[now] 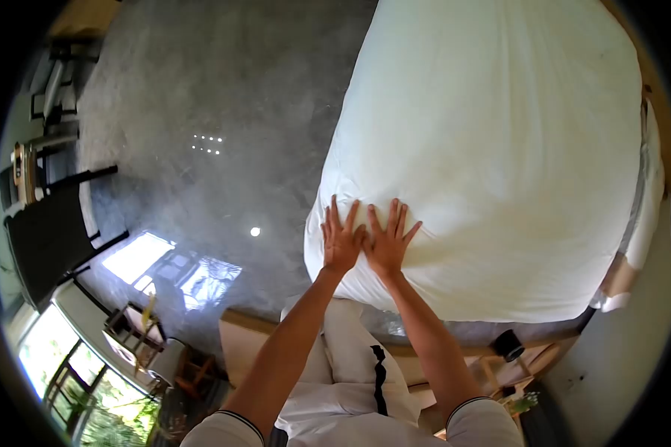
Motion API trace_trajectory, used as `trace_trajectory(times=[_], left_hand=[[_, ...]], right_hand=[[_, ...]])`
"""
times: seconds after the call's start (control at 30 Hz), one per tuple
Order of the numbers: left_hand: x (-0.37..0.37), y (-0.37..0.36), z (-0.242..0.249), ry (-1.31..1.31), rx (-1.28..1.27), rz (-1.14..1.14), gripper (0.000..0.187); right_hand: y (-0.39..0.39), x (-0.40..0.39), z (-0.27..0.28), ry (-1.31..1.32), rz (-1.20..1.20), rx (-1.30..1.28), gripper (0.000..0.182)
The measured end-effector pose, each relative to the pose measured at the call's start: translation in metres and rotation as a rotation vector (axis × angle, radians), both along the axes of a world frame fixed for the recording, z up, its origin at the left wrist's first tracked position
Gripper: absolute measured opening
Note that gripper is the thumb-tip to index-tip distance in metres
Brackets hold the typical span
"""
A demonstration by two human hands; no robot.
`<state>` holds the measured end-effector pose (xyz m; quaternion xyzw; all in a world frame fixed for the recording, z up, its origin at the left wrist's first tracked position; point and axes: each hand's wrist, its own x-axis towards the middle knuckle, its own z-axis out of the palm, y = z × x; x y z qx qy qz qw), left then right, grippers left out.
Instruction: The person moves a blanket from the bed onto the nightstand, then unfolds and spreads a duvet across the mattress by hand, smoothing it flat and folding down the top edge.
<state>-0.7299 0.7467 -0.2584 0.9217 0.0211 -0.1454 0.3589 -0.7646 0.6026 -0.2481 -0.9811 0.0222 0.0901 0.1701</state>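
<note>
A large white duvet (492,141) covers a bed and fills the upper right of the head view. My left hand (341,240) and my right hand (389,242) lie flat side by side on the duvet's near edge, fingers spread, thumbs almost touching. Neither hand holds anything. Both forearms reach up from the bottom of the frame.
A polished grey floor (201,112) spreads to the left of the bed. A black chair (48,238) and a metal rack (52,82) stand at the far left. Windows (60,357) with greenery show at the lower left. A wooden frame (492,350) and small items sit below the bed.
</note>
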Motion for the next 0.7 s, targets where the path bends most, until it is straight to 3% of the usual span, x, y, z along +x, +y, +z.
trace_trajectory(times=[0.13,0.23,0.37,0.47,0.57,0.7], left_hand=[[0.065,-0.008,0.028,0.071,0.115,-0.254,0.066],[0.128,-0.022,0.031,0.081,0.161,-0.397,0.066],[0.173,-0.026,0.027,0.167,0.062,-0.420,0.072],[0.207,-0.027,0.010,0.048,-0.007,-0.405,0.079],[0.241,-0.033,0.014,0.150,-0.106,-0.356,0.078],[0.307,-0.048,0.017,0.127,-0.074,-0.419,0.086]], right_hand=[[0.004,0.037,-0.006,-0.053,-0.073,-0.144,0.069],[0.006,0.080,0.000,-0.009,-0.222,-0.101,0.070],[0.008,0.119,0.000,-0.047,-0.354,-0.128,0.070],[0.006,0.154,-0.006,-0.050,-0.383,-0.152,0.071],[-0.001,0.192,0.001,-0.038,-0.392,-0.162,0.073],[-0.009,0.247,-0.006,-0.056,-0.446,-0.185,0.077]])
